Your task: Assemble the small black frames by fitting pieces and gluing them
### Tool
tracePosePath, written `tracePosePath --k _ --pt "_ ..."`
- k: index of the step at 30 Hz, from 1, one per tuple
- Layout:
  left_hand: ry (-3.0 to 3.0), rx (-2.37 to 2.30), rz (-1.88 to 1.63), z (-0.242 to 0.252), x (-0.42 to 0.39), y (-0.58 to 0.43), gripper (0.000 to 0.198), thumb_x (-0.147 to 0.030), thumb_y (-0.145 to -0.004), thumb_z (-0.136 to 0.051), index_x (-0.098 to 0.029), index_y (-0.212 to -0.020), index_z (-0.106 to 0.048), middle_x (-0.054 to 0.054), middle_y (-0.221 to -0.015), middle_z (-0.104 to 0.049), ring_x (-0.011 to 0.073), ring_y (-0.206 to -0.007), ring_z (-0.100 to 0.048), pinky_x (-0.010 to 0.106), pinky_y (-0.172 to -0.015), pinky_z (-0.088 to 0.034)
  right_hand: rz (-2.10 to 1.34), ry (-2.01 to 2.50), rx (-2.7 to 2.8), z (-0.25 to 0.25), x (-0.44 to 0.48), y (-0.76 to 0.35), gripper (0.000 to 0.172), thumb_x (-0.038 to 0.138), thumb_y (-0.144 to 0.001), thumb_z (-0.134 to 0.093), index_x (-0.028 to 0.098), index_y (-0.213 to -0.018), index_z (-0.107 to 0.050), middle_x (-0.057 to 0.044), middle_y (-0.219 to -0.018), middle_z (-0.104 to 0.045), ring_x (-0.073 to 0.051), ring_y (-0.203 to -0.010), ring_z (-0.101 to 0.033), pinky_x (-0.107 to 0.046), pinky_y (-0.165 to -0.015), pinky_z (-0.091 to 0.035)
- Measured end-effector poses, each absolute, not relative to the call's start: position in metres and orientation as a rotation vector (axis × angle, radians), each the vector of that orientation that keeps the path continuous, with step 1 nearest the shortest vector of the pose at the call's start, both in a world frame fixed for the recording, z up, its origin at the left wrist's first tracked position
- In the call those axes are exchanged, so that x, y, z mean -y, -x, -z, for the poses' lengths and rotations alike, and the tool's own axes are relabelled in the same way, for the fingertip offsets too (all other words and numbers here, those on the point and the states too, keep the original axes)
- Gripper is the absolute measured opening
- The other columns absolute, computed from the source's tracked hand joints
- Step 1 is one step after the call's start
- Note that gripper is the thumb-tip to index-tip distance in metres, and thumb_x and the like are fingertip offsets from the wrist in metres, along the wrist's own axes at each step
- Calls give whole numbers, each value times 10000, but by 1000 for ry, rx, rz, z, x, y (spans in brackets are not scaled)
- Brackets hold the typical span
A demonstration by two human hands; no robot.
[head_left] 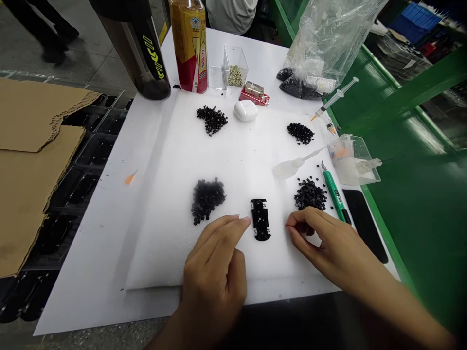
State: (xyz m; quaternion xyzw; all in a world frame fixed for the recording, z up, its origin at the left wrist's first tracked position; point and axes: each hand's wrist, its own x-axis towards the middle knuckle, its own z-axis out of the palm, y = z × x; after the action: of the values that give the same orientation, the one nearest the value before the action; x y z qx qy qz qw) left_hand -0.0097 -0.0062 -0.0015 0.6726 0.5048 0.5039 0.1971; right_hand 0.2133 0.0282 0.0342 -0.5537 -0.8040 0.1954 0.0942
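A small black car-shaped plastic part (260, 219) lies on a white foam pad (251, 165) between my hands. My left hand (217, 267) is just left of it, fingers stretched towards its edge and the thumb apart; nothing shows in its grasp. To the right of the part, my right hand (324, 238) has thumb and forefinger pinched together. Whatever is in that pinch, if anything, is too small to make out. Just beyond my right hand is a pile of tiny black squares (310, 194). A pile of larger black squares (207, 198) is beyond my left hand.
Farther back are two piles of black bits (211, 120) (300, 132), a white case (245, 110), a drink bottle (189, 48) and a dark tumbler (136, 53). At right are a green utility knife (332, 189), a white squeeze dropper (288, 168), a syringe (337, 97) and a phone (365, 226).
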Motion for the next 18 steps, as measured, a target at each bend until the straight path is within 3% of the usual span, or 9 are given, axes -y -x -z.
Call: tracePosePath --k 7,11,15,18 --pt "-1880 -1373 -1339 3 7 12 451 69 -915 -436 -107 -1260 -669 56 -1138 -732 175 -1187 -630 335 -1036 -570 -467 1694 2401 -31 -24 -215 88 283 -1015 -523 228 -987 -586 -33 -920 -651 -163 -770 -635 -298 -675 -512" --pt "-1932 -1343 -1124 1 4 15 532 37 -930 -413 -125 -1419 -550 52 -1232 -712 172 -1227 -595 343 -1026 -547 -422 1546 2450 -38 -22 -206 36 240 -1012 -539 231 -1017 -574 -34 -931 -651 -161 -794 -647 -292 -698 -522" --pt "-2000 -1321 -1022 -1 1 16 575 42 -941 -362 -149 -1467 -495 28 -1215 -720 164 -1192 -599 353 -996 -503 -439 1343 2550 -40 -13 -190 165 130 -995 -533 226 -1129 -536 -48 -1019 -643 -163 -882 -645 -296 -784 -538" --pt "-1999 -1343 -1067 -1 1 15 569 49 -939 -348 -126 -1464 -483 22 -1192 -730 151 -1175 -602 337 -999 -466 -339 1289 2699 -36 -9 -180 266 36 -967 -490 190 -1180 -532 -73 -1030 -628 -191 -875 -613 -336 -765 -535"
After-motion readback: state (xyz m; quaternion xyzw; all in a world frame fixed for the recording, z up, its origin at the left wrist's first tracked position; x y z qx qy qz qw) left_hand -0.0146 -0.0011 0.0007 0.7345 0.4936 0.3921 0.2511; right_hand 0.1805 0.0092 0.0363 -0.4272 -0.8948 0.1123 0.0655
